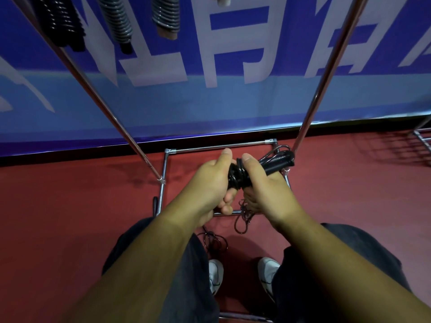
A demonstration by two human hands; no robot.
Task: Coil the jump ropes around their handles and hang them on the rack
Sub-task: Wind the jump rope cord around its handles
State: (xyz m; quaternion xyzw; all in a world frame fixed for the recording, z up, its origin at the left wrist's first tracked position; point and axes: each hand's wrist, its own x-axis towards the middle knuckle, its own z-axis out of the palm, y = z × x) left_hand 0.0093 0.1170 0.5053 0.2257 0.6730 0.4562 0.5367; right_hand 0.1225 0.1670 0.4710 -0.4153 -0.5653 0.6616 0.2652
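Currently both hands work at mid-frame, over the base of the rack [217, 145].

- Right hand [263, 185]: fingers curled round the black handles [277, 163], thumb on top. Firm full grip.
- Left hand [210, 180]: closed on the jump rope [235, 173] where its turns bunch at the near end of the handles, thumb up, fingers curled beneath. Cannot tell whether it pinches one strand or the whole bunch.
- Long axis of the handles: runs from the gap between the two hands out to the right and away from the body. Free ends stick out past the right hand.
- Loose tail [243, 220] of rope hangs below the hands toward the red floor [70, 206]; so coiling is judged not yet finished.
- A second rope [213, 241] lies on the floor between the legs, untouched.
- Finished coils [116, 22] hang at the top edge of the view, up and to the left of the hands.

Judgement: the wrap point sits on the left-hand side, so the left hand is the nearer one to feed the tail round while the right holds the axis steady. Hanging then means lifting the bundle up and forward. Risk: turns slipping off the near end if the left hand lets go early.
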